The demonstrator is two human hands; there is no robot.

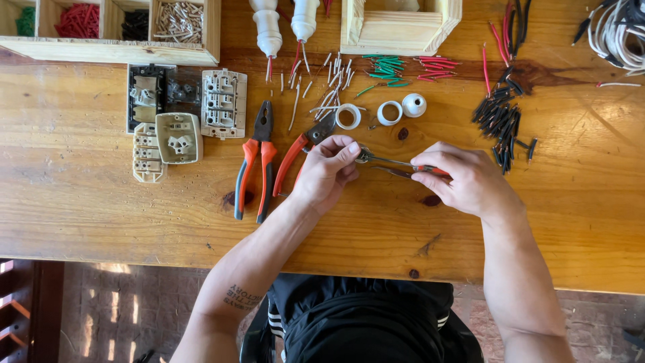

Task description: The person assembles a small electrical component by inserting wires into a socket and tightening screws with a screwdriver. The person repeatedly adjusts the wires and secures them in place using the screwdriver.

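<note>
At your twelve o'clock, green wire offcuts (386, 67) lie beside red ones (437, 65); black ones (500, 117) sit at two o'clock. Pliers (254, 161) at nine o'clock show red-orange grips. The tool (403, 163) you hold looks silver, possibly red-handled. The table (101, 202) is honey-toned wood.

Wooden table (87, 202), red-handled pliers (255, 161), beige socket parts (178, 138), white rings (388, 112), black wire pieces (500, 121)

Glossy wooden table (101, 202); shiny metal screwdriver shaft (393, 161)
</note>
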